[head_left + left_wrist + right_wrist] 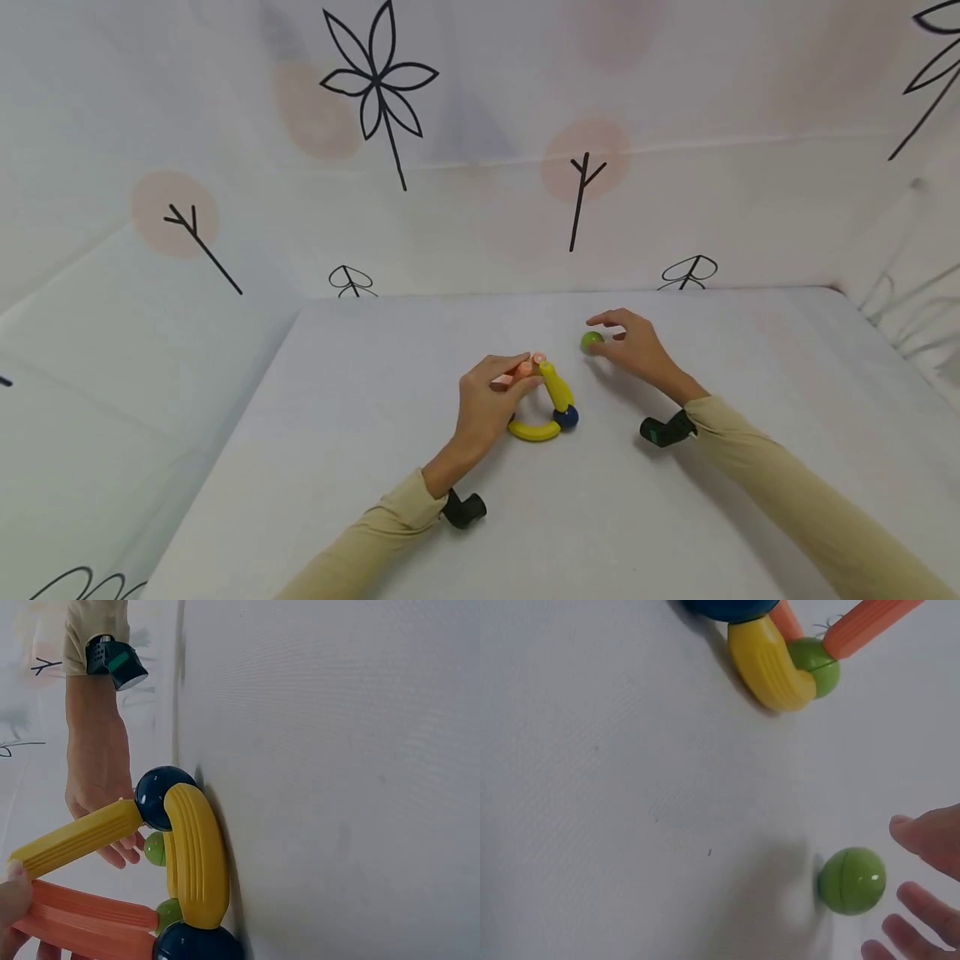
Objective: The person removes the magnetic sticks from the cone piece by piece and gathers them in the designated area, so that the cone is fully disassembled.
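My left hand (483, 398) pinches the upper ends of a stick-and-ball frame standing on the table. In the left wrist view its thumb lies at the tip of a straight yellow rod (82, 836), beside orange rods (90, 919). Dark blue balls (159, 796) join the rods to a curved yellow rod (199, 859) along the base. A green ball (821, 664) sits at another corner. Farther back, a loose green ball (853, 881) rests on the table. My right hand (637, 346) reaches around it, thumb and fingers spread, with a small gap in the right wrist view.
The white table (337, 467) ends at a back wall (465, 233) of pale cloth with line-drawn plants. A dark wrist camera (663, 429) hangs below the right wrist, another camera (467, 510) below the left.
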